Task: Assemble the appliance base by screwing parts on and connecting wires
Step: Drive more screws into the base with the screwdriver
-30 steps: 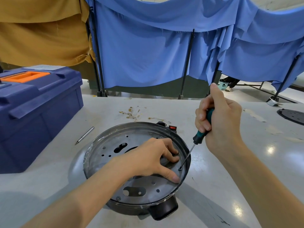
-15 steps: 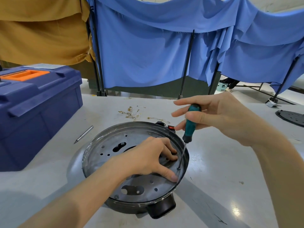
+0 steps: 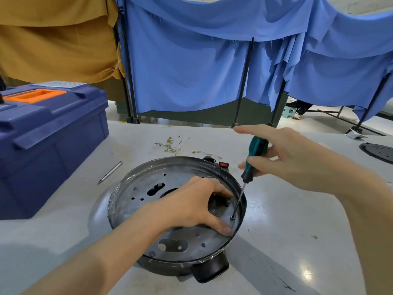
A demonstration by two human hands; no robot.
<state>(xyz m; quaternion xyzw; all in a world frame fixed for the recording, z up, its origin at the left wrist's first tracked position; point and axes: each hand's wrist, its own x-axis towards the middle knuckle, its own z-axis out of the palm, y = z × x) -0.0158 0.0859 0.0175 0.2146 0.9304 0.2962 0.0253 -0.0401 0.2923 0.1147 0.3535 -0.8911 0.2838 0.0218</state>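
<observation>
Hands: right hand [image 3: 297, 158] loosely pinches screwdriver [image 3: 254, 158], left hand [image 3: 197, 203] presses appliance base [image 3: 136, 201] | we see shaft tilted, tip on screw [image 3: 232, 218] at base's right rim, beside left thumb | base mid-surface [image 3: 276, 231]
</observation>
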